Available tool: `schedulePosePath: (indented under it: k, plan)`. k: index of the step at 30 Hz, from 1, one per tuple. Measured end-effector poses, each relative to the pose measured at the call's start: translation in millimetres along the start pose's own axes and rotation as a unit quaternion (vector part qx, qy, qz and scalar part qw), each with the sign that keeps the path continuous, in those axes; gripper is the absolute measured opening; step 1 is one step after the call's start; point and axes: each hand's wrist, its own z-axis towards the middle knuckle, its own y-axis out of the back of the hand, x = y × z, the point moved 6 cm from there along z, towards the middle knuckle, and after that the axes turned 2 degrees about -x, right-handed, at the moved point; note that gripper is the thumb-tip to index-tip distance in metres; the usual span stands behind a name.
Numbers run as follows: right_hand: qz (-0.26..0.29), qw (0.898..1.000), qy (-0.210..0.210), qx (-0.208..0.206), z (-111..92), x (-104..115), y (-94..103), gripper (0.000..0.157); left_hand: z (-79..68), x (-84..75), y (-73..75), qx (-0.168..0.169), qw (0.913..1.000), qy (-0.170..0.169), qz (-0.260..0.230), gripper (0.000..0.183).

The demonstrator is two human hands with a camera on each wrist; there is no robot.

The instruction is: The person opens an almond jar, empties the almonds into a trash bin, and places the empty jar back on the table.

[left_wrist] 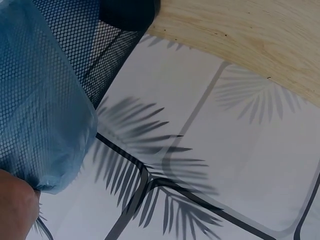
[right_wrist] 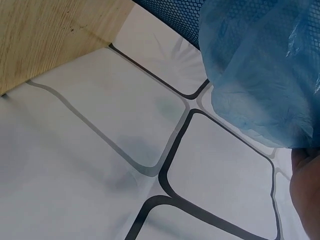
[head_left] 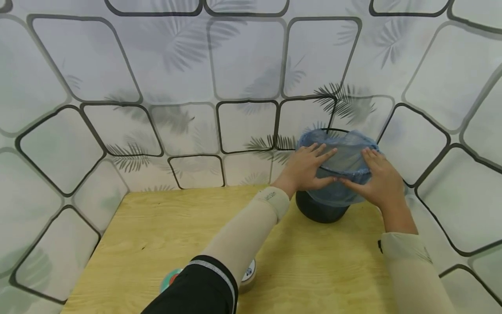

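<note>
Its mesh wall mostly hidden under a thin blue plastic bag, the black wastebasket stands near the far edge of the wooden surface, opening upward, long axis about vertical, while the left hand and the right hand, fingers spread, touch the bag.

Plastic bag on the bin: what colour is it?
The plastic bag is translucent blue, clearest in the right wrist view.
</note>
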Motion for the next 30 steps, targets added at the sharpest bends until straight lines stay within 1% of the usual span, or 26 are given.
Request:
schedulePosePath:
  k: [6,10,14,20,26,30]
  plan:
    - [0.002,1.000,0.010,-0.018,0.8,2.9,2.0,0.119,-1.8,-0.3,2.4,-0.015,0.9999,0.007,0.000,0.090]
    - [0.007,0.999,0.019,-0.025,-0.1,3.8,0.7,0.116,-2.8,-0.6,1.6,-0.019,0.9998,0.005,0.000,0.091]
    - [0.015,0.999,0.024,-0.031,-1.5,3.5,-1.7,0.114,-4.0,-0.6,-0.2,-0.016,0.9999,0.006,-0.004,0.091]
    - [0.029,0.997,0.041,-0.058,-5.1,3.5,1.5,0.111,-2.8,-3.9,-1.6,-0.009,0.9998,0.007,-0.016,0.092]
    - [0.032,0.997,0.036,-0.059,-6.2,7.2,1.7,0.111,-6.0,-1.7,0.4,-0.023,0.9994,0.010,-0.026,0.091]
    - [0.028,0.996,0.041,-0.075,-5.5,9.3,1.0,0.110,-9.0,1.3,2.5,-0.032,0.9989,0.009,-0.033,0.092]
